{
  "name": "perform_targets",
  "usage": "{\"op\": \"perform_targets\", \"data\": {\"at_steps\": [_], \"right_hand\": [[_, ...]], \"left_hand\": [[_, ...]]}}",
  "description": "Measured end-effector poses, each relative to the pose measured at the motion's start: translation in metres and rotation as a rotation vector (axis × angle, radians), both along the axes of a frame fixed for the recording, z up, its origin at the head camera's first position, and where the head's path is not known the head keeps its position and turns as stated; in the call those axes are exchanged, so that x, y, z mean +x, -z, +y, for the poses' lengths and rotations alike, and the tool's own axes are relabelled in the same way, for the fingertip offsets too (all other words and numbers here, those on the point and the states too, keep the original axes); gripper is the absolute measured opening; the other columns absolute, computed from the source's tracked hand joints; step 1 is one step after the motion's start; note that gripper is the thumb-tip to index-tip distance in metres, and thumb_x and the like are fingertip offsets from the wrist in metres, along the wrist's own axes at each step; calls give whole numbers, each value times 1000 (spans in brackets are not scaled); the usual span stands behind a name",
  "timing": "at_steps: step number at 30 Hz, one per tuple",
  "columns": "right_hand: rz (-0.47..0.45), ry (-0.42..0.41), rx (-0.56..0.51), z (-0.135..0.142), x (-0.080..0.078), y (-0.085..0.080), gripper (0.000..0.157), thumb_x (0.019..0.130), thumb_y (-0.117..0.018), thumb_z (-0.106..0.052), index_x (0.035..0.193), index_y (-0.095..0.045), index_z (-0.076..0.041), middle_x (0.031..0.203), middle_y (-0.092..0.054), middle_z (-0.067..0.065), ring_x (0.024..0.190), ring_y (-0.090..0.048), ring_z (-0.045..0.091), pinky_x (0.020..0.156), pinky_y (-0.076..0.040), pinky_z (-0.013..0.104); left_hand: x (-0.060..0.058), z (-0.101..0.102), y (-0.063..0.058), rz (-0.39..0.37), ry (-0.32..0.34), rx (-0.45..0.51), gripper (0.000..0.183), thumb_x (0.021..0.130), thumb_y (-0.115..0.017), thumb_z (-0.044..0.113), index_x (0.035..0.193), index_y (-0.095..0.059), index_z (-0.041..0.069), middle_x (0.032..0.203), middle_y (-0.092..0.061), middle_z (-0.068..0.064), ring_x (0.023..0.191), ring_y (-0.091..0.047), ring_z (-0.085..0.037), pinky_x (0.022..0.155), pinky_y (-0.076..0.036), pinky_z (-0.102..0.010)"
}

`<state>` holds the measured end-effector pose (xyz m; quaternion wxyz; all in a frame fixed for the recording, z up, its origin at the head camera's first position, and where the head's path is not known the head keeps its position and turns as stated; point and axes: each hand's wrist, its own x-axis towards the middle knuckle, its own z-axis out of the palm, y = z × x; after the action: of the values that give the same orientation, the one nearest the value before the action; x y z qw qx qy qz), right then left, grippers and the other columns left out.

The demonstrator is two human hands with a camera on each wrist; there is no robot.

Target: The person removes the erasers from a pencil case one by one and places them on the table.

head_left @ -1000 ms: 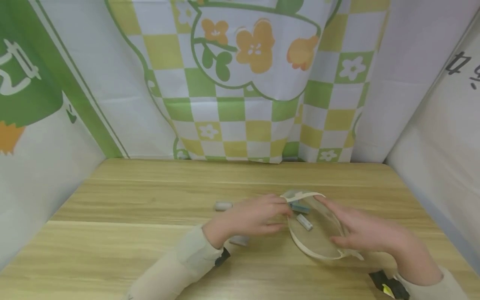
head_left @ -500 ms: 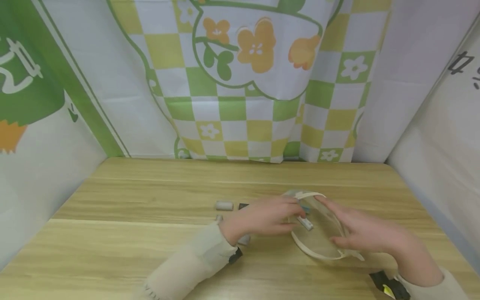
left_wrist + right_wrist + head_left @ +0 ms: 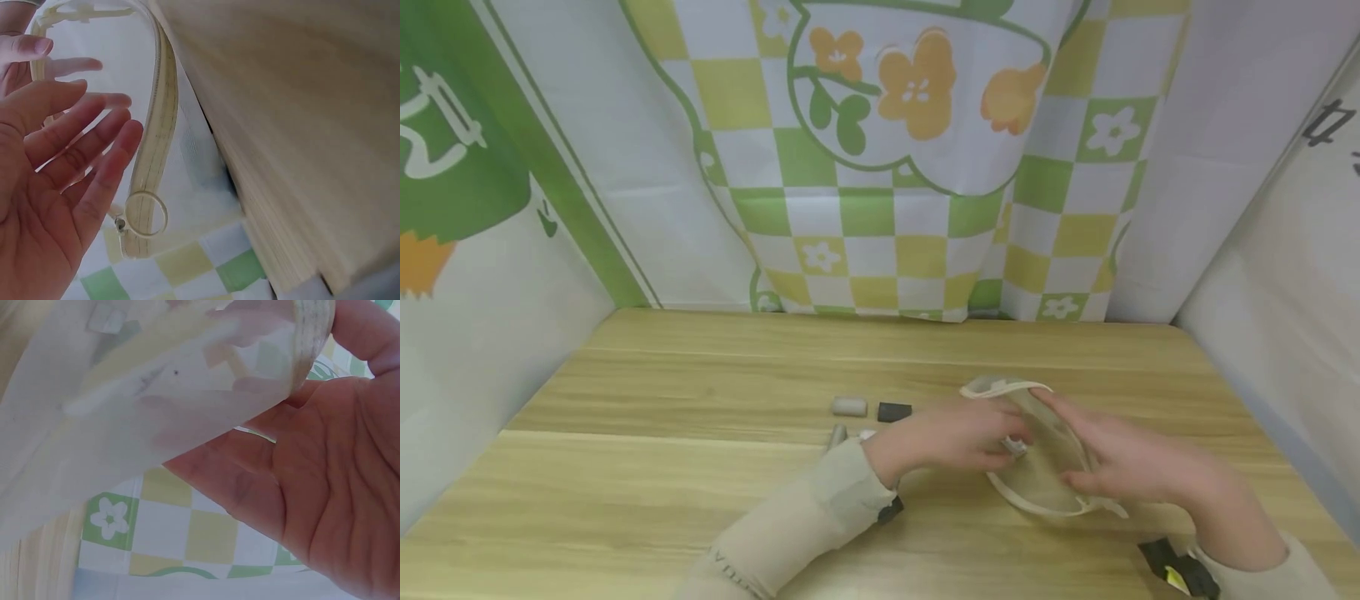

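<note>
Two hands, both at one pouch.

Left hand [image 3: 966, 435]: fingers apart and loosely bent, palm bare in its wrist view, tips within the pouch mouth; contact with the block there cannot be told.

Right hand [image 3: 1123, 454]: clamped on the pouch rim, thumb to one side and fingers to the other.

Pouch [image 3: 1045, 487]: translucent, cream-edged, mouth spread wide; on the surface [image 3: 662, 500], right of its middle, well in from the far edge. Fitted with zip [image 3: 156, 134] and pull ring [image 3: 164, 215].

Block [image 3: 1015, 447]: small, pale, inside the pouch, partly hidden by the left fingers.

Left of the pouch, on the surface: grey cylinder [image 3: 850, 407], lying on its side; black piece [image 3: 895, 412], just beside it to the right; grey rod [image 3: 837, 436], nearer the front edge; white piece [image 3: 867, 434], mostly covered by the left arm.

Beyond the far edge: checked curtain [image 3: 917, 258], green, yellow and white, flowered.
</note>
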<state>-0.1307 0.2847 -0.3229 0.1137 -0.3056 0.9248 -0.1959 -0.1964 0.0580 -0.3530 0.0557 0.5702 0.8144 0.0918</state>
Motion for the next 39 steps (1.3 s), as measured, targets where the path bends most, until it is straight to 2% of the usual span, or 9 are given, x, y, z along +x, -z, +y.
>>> {"op": "perform_targets", "data": {"at_steps": [3, 10, 17, 26, 31, 33, 38, 39], "right_hand": [[8, -5, 9, 0, 1, 0, 97, 86, -75, -26, 158, -13, -6, 129, -59, 22, 76, -51, 4, 80, -53, 37], [-51, 7, 1, -1, 1, -3, 97, 88, -74, -26, 159, -10, -8, 134, -54, 26, 60, -44, -1, 75, -49, 30], [-47, 22, 11, -1, 2, -4, 97, 88, -74, -26, 159, -11, -9, 138, -53, 26, 63, -45, -1, 78, -50, 32], [-21, -14, -9, -1, 2, -1, 96, 86, -75, -23, 157, -13, -5, 119, -61, 18, 60, -42, -1, 72, -48, 29], [-33, -13, -18, -1, 1, -1, 96, 87, -74, -23, 158, -12, -5, 114, -61, 17, 56, -39, -1, 71, -47, 28], [-50, -13, -23, -1, 0, -1, 96, 87, -74, -22, 158, -11, -5, 108, -61, 14, 53, -37, -1, 70, -46, 27], [-42, -17, -9, -2, 1, -2, 96, 87, -74, -23, 158, -12, -4, 109, -63, 13, 60, -43, -1, 73, -49, 30], [-45, -14, -6, -3, 1, -2, 96, 87, -74, -22, 158, -12, -4, 105, -63, 11, 60, -43, -1, 72, -49, 30]], "left_hand": [[0, 2, 0, -9, 13, -21, 34, 96, -63, 19, 129, -64, 10, 131, -65, -1, 124, -57, -10, 106, -41, -16], [-4, 10, -1, -23, 0, -93, 37, 97, -63, 22, 132, -62, 11, 133, -63, -1, 123, -58, -10, 104, -44, -17], [-7, 16, -2, -64, 22, -118, 38, 97, -63, 21, 133, -61, 10, 135, -63, 0, 126, -58, -11, 106, -42, -18], [-10, 22, 2, -75, -14, -141, 37, 94, -67, 18, 130, -64, 10, 131, -66, 1, 122, -60, -11, 104, -44, -18], [-11, 24, 4, -70, -27, -148, 37, 94, -67, 19, 129, -65, 10, 131, -66, 1, 121, -61, -11, 104, -45, -19], [-11, 25, 3, -68, -27, -151, 37, 94, -68, 20, 129, -65, 10, 130, -66, 1, 121, -61, -11, 103, -45, -19], [-10, 25, 3, -60, -25, -159, 36, 92, -69, 16, 127, -66, 11, 126, -68, 2, 116, -63, -10, 101, -46, -18], [-10, 25, 3, -52, -22, -163, 35, 91, -69, 15, 126, -67, 11, 125, -69, 2, 115, -63, -10, 100, -46, -18]]}}
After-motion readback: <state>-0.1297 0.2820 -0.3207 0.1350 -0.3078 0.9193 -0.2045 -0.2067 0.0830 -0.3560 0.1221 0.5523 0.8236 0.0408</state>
